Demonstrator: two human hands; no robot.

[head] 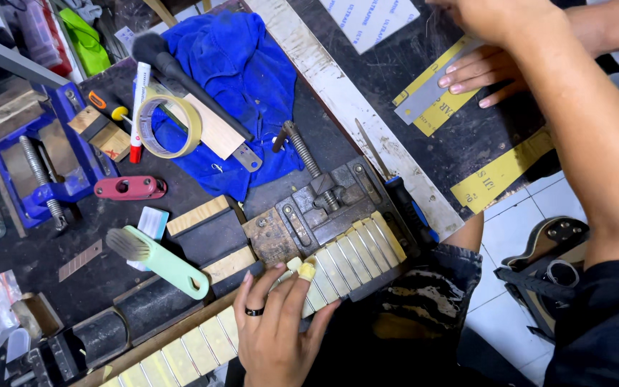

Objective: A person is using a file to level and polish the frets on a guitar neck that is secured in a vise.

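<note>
Keep the left hand [277,326] spread flat on the fretted neck [324,272] at 6 o'clock while the right hand [481,64], fingers extended, pins the grey strip [424,97] at 1 o'clock.

A dark, scuffed workbench [202,197] is crowded with tools. At the far middle lies a crumpled blue cloth [241,79], with a roll of pale masking tape [170,127] resting on its left edge and a red-and-white marker [138,111] just beside the tape. A blue bench vise [34,161] sits at the far left. Near it lies a small red tool [130,188]. Closer in, a mint-green-handled brush [159,261] lies at a slant. A long, worn metal ruler [356,115] runs diagonally from the far middle toward the right. White floor tiles [517,222] show at the right.
</note>
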